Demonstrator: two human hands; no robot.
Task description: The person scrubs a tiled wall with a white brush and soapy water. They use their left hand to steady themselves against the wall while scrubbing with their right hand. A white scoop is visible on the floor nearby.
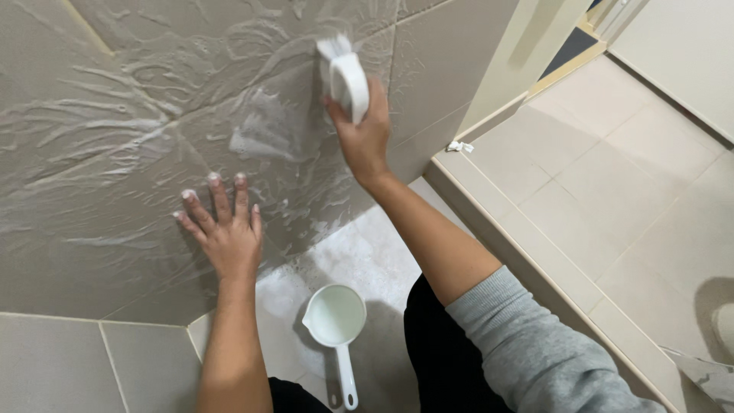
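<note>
Grey knit sleeve pushed up past the right elbow, bare left forearm, black trousers.

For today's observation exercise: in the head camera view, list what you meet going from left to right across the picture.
Soapy tiled wall → left hand pressed flat on it → white long-handled scoop on the floor → right hand gripping a white scrub brush → raised tiled step → white scrap lies there.

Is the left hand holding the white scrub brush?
No: the left hand lies flat and empty on the soapy grey tiled wall, while the right hand grips the white plastic scrub brush.
</note>
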